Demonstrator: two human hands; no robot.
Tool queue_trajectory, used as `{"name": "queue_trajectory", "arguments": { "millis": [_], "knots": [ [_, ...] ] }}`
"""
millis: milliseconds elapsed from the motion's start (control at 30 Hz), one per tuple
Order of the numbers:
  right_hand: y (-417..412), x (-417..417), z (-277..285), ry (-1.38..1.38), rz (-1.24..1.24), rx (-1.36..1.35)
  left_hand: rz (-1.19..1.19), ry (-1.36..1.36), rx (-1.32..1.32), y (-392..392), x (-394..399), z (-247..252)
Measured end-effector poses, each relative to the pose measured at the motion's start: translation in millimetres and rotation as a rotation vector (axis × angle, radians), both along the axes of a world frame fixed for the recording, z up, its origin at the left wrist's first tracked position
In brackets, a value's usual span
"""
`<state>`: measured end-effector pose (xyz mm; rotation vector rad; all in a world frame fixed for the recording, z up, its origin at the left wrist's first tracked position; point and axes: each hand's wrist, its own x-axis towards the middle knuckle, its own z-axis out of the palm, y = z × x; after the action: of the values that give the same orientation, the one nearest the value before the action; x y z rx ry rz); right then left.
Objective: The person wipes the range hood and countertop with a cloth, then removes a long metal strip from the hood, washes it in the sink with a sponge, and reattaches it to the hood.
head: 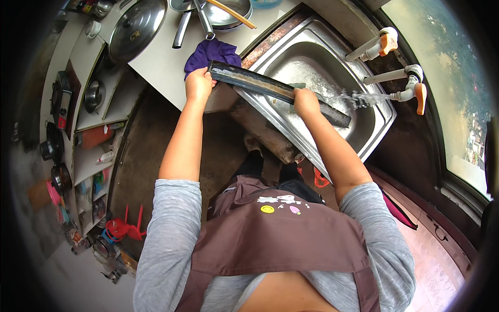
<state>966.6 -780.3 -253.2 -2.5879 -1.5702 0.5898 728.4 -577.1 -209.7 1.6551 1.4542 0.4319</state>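
Note:
A long, dark trough-shaped tray (253, 81) with brown and whitish residue slants from the counter's corner down into the stainless steel sink (362, 134). Its upper left end is gripped by my left hand (199, 84), thumb at the rim. My right hand (306, 102) is closed around it farther down, over the basin. Water (360, 98) streams from the lower tap (409, 93) towards the tray's low end. Part of a greenish pad or cloth (298, 85) shows behind the tray in the basin. A purple cloth (212, 54) lies on the counter just beyond my left hand.
On the white counter (156, 66) stand a large pot lid (136, 31) and metal pans (228, 13) with wooden chopsticks (232, 13) across them. A second tap (384, 43) is at the sink's far side. Open shelves (91, 163) and a red stool (124, 228) are to the left.

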Motion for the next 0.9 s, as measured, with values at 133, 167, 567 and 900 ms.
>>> {"name": "queue_trajectory", "arguments": {
  "millis": [133,167,567,900],
  "knots": [
    [74,-77,34,0.070,0.054,0.173,0.064,-0.105,-0.044,-5,-2,1],
    [87,-94,46,0.126,0.092,0.285,0.133,-0.148,-0.051,-9,-5,-3],
    [-7,-26,9,0.060,0.219,0.445,0.269,-0.204,-0.168,-14,-3,-12],
    [-94,50,34,0.165,-0.519,0.617,-0.284,-0.848,-0.385,-101,66,132]
  ]
}}
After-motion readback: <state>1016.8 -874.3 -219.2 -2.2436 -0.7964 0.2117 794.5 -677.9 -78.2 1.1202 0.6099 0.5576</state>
